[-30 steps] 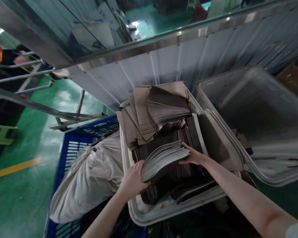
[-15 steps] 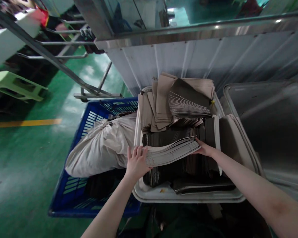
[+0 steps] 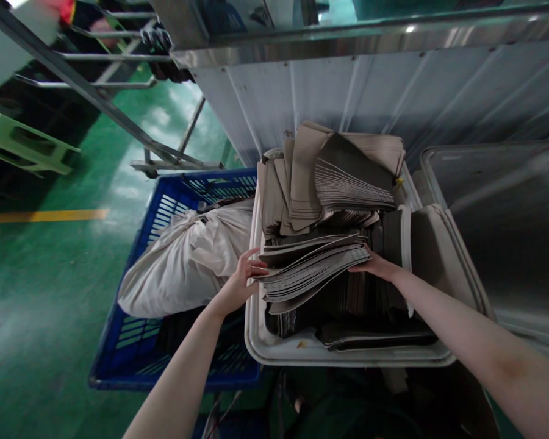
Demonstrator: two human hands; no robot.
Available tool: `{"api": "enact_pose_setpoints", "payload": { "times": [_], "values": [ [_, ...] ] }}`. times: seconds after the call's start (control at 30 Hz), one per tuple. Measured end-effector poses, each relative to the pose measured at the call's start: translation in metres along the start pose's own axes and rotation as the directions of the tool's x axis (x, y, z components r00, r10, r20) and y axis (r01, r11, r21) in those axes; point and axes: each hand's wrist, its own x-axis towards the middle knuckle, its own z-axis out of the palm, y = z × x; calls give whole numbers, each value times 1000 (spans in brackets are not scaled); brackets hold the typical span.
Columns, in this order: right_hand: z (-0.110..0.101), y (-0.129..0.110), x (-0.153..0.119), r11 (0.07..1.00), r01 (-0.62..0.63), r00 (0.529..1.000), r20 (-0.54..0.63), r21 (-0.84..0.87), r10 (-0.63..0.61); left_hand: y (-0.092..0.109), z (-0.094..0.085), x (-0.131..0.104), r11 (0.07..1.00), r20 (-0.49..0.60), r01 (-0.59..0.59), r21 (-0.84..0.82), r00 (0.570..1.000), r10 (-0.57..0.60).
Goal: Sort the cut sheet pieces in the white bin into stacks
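Between my two hands is a stack of thin, flat, grey-brown cut pieces (image 3: 315,271), bowed, with layers parting at the left end. My left hand (image 3: 242,280) is at that end, its fingertips against the edges of the pieces. At the other end my right hand (image 3: 373,265) grips the stack, its fingers partly hidden. Beneath it a white plastic bin (image 3: 348,358) holds dark packed pieces. More bundles lie at the bin's back: a fanned dark stack (image 3: 354,177) and beige pieces (image 3: 304,183). The material is not clear.
A blue slotted crate (image 3: 119,360) with a tied white cloth bag (image 3: 187,262) stands left of the bin. On the right are beige sheets (image 3: 432,250) and a large grey tray (image 3: 512,225). Behind is a ribbed metal panel (image 3: 324,91). A metal rack (image 3: 100,110) and green stool (image 3: 27,143) stand farther left.
The stack has spread into separate layers and tilted to show its edges. My left hand has shifted slightly left and up, its grip looser. My right hand stays at its end.
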Motion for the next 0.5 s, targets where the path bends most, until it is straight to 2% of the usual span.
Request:
{"api": "enact_pose_setpoints", "payload": {
  "times": [0.07,0.13,0.2,0.27,0.37,0.5],
  "values": [
    [2,-1,3,1000,24,999,32,-4,-24,8,6,8,1000,-24,18,-4,1000,-18],
    [2,0,5,1000,27,999,38,7,-27,17,15,16,981,-20,33,189,999,-30],
    [2,2,5,999,-6,999,40,52,4,27,26,24,911,42,2,413,999,-21],
    [0,4,4,989,-55,997,65,137,46,38,38,33,842,146,-46,538,989,-39],
    [-1,5,0,968,-87,994,84,235,69,47,58,55,803,221,-98,587,974,-43],
    [2,6,-3,913,-139,989,99,383,108,46,86,91,796,336,-240,555,941,49]
  ]
}}
